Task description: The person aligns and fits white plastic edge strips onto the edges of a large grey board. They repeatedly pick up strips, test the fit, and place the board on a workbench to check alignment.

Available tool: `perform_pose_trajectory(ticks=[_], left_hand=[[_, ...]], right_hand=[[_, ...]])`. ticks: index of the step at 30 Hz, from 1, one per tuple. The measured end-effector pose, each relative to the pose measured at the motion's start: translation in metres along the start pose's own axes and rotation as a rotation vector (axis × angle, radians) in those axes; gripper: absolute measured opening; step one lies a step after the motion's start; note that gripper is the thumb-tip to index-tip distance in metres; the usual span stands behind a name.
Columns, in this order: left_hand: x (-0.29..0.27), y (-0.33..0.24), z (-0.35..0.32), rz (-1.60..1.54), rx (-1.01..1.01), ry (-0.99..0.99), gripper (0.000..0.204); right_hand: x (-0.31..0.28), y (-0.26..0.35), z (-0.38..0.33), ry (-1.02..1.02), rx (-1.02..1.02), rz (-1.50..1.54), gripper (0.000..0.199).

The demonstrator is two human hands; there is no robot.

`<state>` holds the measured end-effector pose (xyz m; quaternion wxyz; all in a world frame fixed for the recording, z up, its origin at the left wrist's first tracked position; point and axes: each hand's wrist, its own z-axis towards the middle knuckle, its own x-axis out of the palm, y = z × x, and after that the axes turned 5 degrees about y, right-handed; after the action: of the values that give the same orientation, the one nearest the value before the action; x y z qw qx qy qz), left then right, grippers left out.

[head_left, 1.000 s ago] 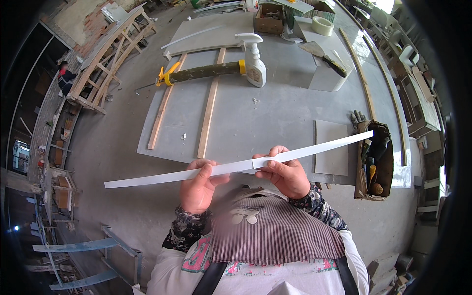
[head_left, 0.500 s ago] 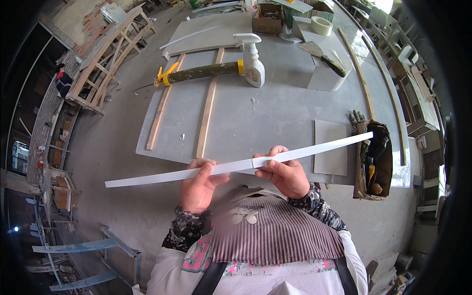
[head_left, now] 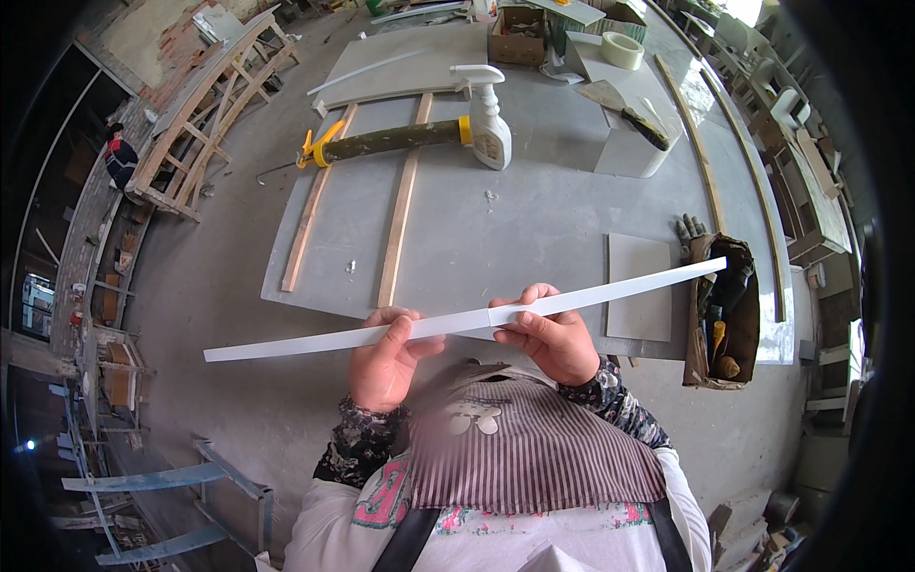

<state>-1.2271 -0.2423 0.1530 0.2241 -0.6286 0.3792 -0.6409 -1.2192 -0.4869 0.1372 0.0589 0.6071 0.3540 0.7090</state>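
Two narrow white strips meet end to end in front of my chest, a thin seam showing between them. My left hand (head_left: 383, 367) pinches the left strip (head_left: 276, 346) between thumb and fingers, a little way from the seam. Close to the joint, my right hand (head_left: 555, 341) grips the right strip (head_left: 640, 285), thumb on the near side and fingers behind. Together the strips slant slightly upward to the right. The right strip's far end passes over a cardboard box (head_left: 701, 353) of tools; how far above it, I cannot tell.
On the grey table (head_left: 534, 219) lie a caulking gun (head_left: 396, 143), a white spray bottle (head_left: 491, 129), wooden battens (head_left: 405, 210) and a flat panel (head_left: 639, 286). A putty knife (head_left: 643, 127) and tape roll (head_left: 622, 51) rest on a pale block. Another person (head_left: 121, 157) is far left.
Very little differs. The seam between the two strips looks thinner and fainter now, and both hands keep nearly the same place and grip.
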Motion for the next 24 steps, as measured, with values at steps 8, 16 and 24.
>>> perform_pose_trajectory(ticks=[8,16,24], left_hand=[[-0.0006,-0.0001,0.0015,-0.001,-0.017,0.004,0.018],[-0.0032,-0.0004,0.0014,-0.005,-0.023,0.007,0.018],[-0.0046,-0.0013,0.0002,0.008,-0.01,0.02,0.017]], right_hand=[[-0.0006,-0.0009,0.0004,0.009,-0.029,-0.01,0.017],[-0.0023,-0.0032,-0.0006,0.015,-0.029,-0.007,0.017],[-0.0022,-0.0052,-0.0011,0.01,-0.019,-0.001,0.017]])
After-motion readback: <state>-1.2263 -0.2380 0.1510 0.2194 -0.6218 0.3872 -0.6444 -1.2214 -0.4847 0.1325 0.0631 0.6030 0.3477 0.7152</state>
